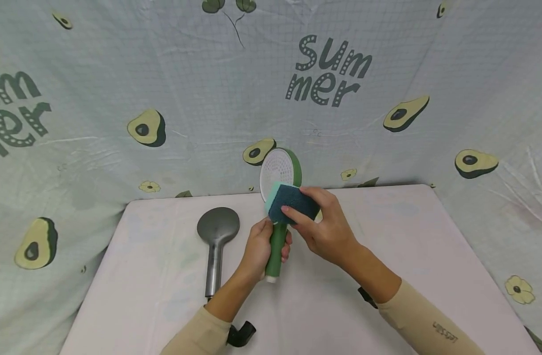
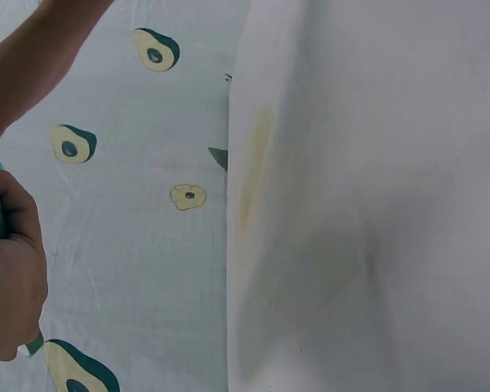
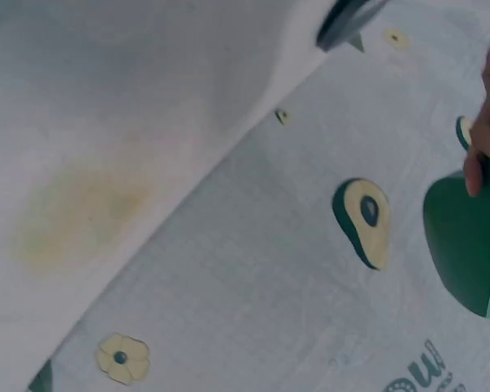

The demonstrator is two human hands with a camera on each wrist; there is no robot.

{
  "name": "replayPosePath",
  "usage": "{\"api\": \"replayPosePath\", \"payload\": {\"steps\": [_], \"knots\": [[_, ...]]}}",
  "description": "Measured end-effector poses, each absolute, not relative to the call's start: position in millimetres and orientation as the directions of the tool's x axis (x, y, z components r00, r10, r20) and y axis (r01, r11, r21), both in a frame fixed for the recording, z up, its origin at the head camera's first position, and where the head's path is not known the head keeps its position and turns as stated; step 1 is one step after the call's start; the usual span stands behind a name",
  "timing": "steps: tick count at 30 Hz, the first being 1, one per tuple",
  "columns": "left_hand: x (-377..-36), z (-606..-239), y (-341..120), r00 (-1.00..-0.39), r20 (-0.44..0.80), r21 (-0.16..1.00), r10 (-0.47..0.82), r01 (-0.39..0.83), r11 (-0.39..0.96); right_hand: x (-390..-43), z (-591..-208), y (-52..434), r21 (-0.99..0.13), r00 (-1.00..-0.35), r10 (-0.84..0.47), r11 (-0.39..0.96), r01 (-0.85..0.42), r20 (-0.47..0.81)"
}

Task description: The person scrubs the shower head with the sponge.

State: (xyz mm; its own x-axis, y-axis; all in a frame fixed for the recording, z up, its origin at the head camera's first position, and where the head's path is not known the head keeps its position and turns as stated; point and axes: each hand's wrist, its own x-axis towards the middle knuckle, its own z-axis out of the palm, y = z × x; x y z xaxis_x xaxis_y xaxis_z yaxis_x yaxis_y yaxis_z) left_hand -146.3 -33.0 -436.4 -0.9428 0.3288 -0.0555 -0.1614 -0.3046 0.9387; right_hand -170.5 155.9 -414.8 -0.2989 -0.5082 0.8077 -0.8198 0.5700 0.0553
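Above the table point(image 1: 386, 276), beside the grey shower head point(image 1: 217, 231), the left hand point(image 1: 262, 246) is gripping the green shower head point(image 1: 280, 197) by its rigid, likely slippery handle, while the right hand point(image 1: 324, 224) is pinching a soft, light sponge point(image 1: 290, 204) against its face.

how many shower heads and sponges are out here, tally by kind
shower heads: 2, the green shower head gripped by the left hand and the grey shower head lying on the table
sponges: 1, the sponge held by the right hand against the green one
total: 3
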Motion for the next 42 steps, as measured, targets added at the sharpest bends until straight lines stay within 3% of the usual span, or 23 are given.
{"api": "replayPosePath", "payload": {"steps": [5, 12, 16, 25, 34, 37, 42], "knots": [[-146, -438, -36, -0.935, -0.041, 0.945, 0.352, -0.151, -0.290, -171, -392, 162, -0.058, -0.390, -0.449, 0.594, -0.803, 0.804], [-148, -447, -42, -0.915, 0.004, 0.966, 0.403, -0.101, -0.238, -185, -344, 172, -0.428, -0.677, -0.323, 0.579, -0.694, 0.661], [-148, -453, -45, -0.902, 0.029, 0.971, 0.431, -0.078, -0.227, -197, -328, 178, -0.534, -0.773, -0.272, 0.591, -0.605, 0.574], [-153, -448, -51, -0.914, 0.098, 0.985, 0.393, 0.034, -0.167, -190, -353, 185, -0.609, -0.798, -0.250, 0.534, -0.586, 0.548], [-160, -444, -60, -0.927, 0.092, 0.987, 0.365, 0.036, -0.157, -164, -409, 178, -0.819, -0.847, -0.263, 0.240, -0.521, 0.462], [-162, -447, -63, -0.913, 0.120, 0.985, 0.390, 0.061, -0.160, -164, -405, 181, -0.845, -0.853, -0.273, 0.190, -0.501, 0.445], [-165, -450, -70, -0.912, 0.162, 0.983, 0.377, 0.118, -0.139, -174, -383, 192, -0.800, -0.820, -0.306, 0.225, -0.556, 0.484]]}}
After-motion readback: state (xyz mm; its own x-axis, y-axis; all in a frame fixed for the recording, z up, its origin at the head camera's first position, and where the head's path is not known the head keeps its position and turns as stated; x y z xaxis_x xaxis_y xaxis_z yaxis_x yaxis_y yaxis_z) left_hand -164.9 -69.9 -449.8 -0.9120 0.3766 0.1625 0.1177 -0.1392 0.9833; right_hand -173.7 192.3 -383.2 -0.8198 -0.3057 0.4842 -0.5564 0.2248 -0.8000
